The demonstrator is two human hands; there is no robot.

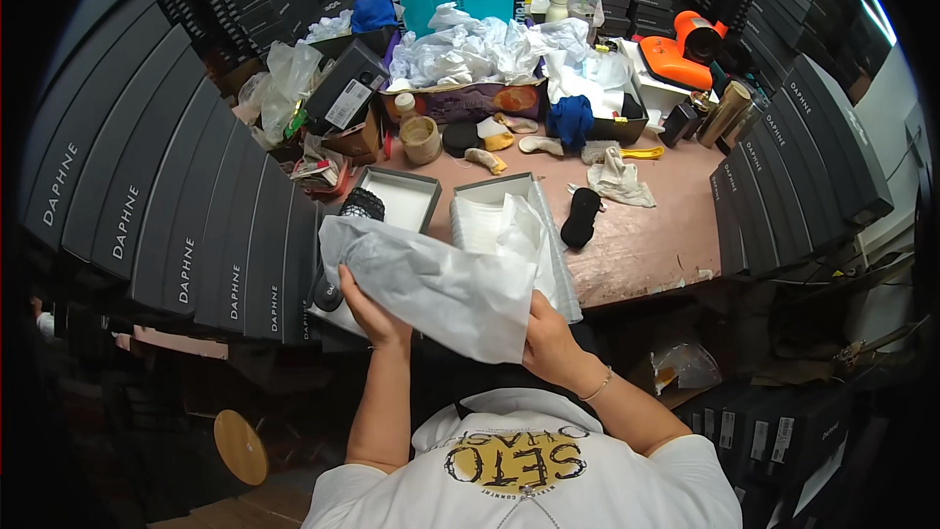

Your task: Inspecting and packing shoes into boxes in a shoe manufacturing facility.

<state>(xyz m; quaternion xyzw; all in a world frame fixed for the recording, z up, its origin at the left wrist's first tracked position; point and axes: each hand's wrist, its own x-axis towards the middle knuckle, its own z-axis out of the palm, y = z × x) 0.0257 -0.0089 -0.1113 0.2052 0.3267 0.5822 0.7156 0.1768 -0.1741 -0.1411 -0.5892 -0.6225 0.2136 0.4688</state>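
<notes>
A large sheet of white tissue paper (436, 279) is spread between both my hands above the near edge of the table. My left hand (370, 312) grips its lower left edge and my right hand (548, 333) grips its lower right corner. Just behind the sheet lies an open grey shoe box (543, 225) lined with white paper. The box lid (397, 198) lies to its left, with a dark mesh item (362, 204) at its near corner. A black insole (582, 216) lies to the right of the box.
Stacks of dark shoe boxes (186, 206) wall in the left side, and more stand on the right (803, 167). The back of the pink table (646, 235) holds crumpled white paper (470, 49), a blue cloth (570, 120), a paper cup (421, 139) and an orange tool (685, 49).
</notes>
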